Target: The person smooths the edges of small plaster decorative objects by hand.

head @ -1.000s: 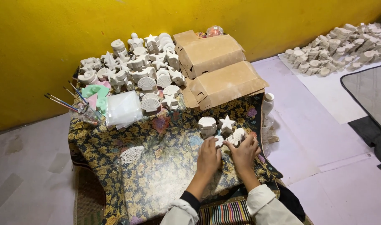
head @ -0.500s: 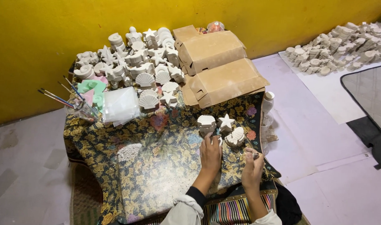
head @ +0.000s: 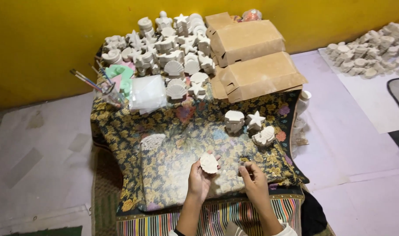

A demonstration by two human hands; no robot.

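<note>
Both hands have drawn back toward the lower middle of the frame since half a second ago. At lower centre, the left hand grips a white shell-shaped piece in its fingertips. Just right of it, the right hand is loosely curled and empty, apart from the piece.

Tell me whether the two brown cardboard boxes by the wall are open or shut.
Shut. Both cardboard boxes have their lids lying flat over the tops with side flaps tucked down; nothing inside shows.
</note>
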